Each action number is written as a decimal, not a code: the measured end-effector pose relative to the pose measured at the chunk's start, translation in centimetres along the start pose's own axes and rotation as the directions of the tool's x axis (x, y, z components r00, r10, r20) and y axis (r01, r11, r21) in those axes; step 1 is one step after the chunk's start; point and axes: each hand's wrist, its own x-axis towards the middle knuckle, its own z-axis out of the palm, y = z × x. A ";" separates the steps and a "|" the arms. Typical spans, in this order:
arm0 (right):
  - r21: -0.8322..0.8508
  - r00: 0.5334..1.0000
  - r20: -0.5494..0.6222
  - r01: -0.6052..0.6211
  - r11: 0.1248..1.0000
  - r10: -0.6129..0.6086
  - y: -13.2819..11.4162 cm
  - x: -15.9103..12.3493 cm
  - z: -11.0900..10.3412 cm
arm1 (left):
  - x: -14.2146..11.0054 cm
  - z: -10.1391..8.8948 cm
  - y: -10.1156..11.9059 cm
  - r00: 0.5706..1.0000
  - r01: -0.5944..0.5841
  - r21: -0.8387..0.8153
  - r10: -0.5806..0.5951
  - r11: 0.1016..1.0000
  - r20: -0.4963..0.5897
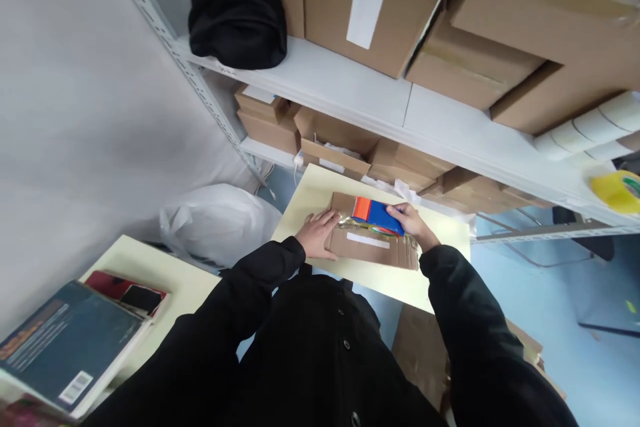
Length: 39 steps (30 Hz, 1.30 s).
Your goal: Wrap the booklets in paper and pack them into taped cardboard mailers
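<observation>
A small brown cardboard box (360,253) with a white label (368,240) lies on a pale yellow table (295,213) in front of me. My right hand (407,220) grips a blue and orange tape dispenser (377,215), held over the top of the box. Clear shiny tape shows on the box near the dispenser's orange end. My left hand (319,233) rests on the left end of the box, fingers stretched out and touching the cardboard.
Shelves (350,80) with several cardboard boxes (365,7) stand behind the table. A black bag (237,13) and yellow tape roll (617,190) sit there. Left are a white plastic bag (220,220) and a second table (185,287) holding a book (70,340) and phone (143,299).
</observation>
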 end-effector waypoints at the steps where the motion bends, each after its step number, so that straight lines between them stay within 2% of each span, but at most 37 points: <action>1: 0.014 1.000 -0.013 -0.002 1.000 0.002 0.3 0.1 0.0 | 0.1 -0.4 0.3 0.999 0.027 -0.050 -0.029 0.998 -0.039; 4: 0.040 1.000 -0.011 0.021 0.999 -0.021 1.0 0.0 -0.1 | 0.9 -1.5 1.0 0.957 0.083 -0.254 -0.148 0.964 -0.250; 6: 0.043 0.999 0.005 0.042 0.998 -0.042 1.1 0.0 -0.2 | 1.9 -2.0 1.5 0.917 0.106 -0.447 -0.261 0.888 -0.302; 7: 0.043 0.999 0.013 0.049 0.998 -0.049 1.1 -0.1 -0.2 | 2.5 -2.1 1.7 0.909 0.137 -0.563 -0.330 0.815 -0.257; 8: 0.041 0.998 0.015 0.054 0.998 -0.055 1.2 -0.1 -0.2 | 3.2 -2.1 1.9 0.905 0.185 -0.678 -0.393 0.712 -0.165; 10: 0.030 0.998 0.006 0.061 0.998 -0.062 1.2 -0.2 -0.3 | 4.4 -1.9 2.4 0.885 0.303 -0.839 -0.460 0.452 0.072; 12: 0.015 0.998 -0.001 0.064 0.998 -0.064 1.3 -0.3 -0.4 | 5.4 -1.8 3.0 0.866 0.370 -0.900 -0.437 0.231 0.244; 13: 0.011 0.998 -0.001 0.066 0.998 -0.066 1.3 -0.3 -0.4 | 5.7 -1.7 3.3 0.867 0.381 -0.911 -0.402 0.157 0.294; 15: 0.011 0.997 0.009 0.073 0.997 -0.073 1.4 -0.3 -0.5 | 6.1 -1.8 3.7 0.875 0.386 -0.919 -0.345 0.075 0.340; 17: 0.009 0.996 0.018 0.083 0.997 -0.083 1.5 -0.3 -0.6 | 6.3 -1.9 3.9 0.873 0.388 -0.918 -0.350 0.081 0.338; 20: -0.032 0.996 0.025 0.087 0.996 -0.087 1.4 -0.2 -0.6 | 6.2 -2.3 3.9 0.862 0.391 -0.889 -0.432 0.236 0.265; 23: -0.097 0.996 0.034 0.089 0.991 -0.086 1.0 -0.1 -0.3 | 5.8 -2.8 3.8 0.865 0.394 -0.830 -0.465 0.394 0.190; 26: -0.142 0.995 0.061 0.092 0.986 -0.084 0.5 0.1 0.0 | 5.4 -3.2 3.6 0.864 0.411 -0.790 -0.471 0.455 0.179; 30: -0.172 0.996 0.065 0.077 0.982 -0.067 0.6 -0.1 -0.9 | 4.2 -3.8 1.4 0.830 0.438 -0.800 -0.527 0.410 0.184; 34: -0.197 0.999 0.002 0.043 0.979 -0.043 2.1 -1.2 -3.5 | 2.0 -4.7 -2.7 0.740 0.461 -0.820 -0.657 0.340 0.143; 36: -0.218 0.999 -0.018 0.031 0.975 -0.036 2.7 -1.7 -4.4 | 1.2 -4.8 -4.4 0.728 0.472 -0.824 -0.666 0.313 0.164; 39: -0.262 0.999 -0.021 0.027 0.965 -0.033 3.0 -2.0 -4.8 | 0.9 -4.1 -5.7 0.724 0.489 -0.826 -0.659 0.279 0.205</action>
